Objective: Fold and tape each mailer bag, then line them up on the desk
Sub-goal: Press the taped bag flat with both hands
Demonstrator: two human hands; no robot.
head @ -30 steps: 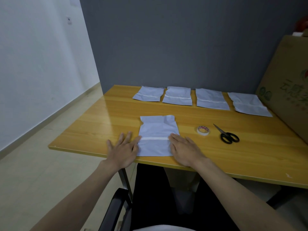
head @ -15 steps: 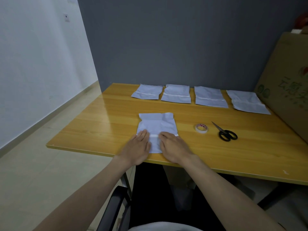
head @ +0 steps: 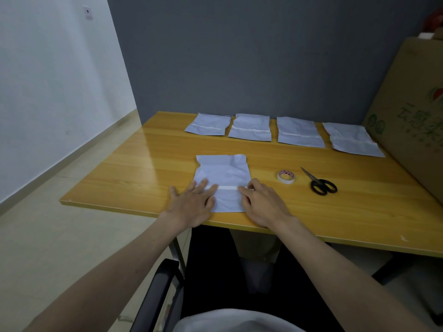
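Note:
A folded white mailer bag lies near the front edge of the wooden desk, with a strip of white tape across its fold. My left hand lies flat with straight fingers on the bag's left side and the tape's left end. My right hand presses flat on the bag's right side, its fingertips at the tape's right end. Several folded, taped mailer bags lie side by side in a row along the desk's far edge.
A roll of white tape sits on the desk right of the bag, and black scissors lie beyond it. A big cardboard box leans at the desk's right end. A black chair arm shows below the desk.
Both hands came together at the middle of the tape strip, then slid outward again to its two ends. The bag has stayed in place.

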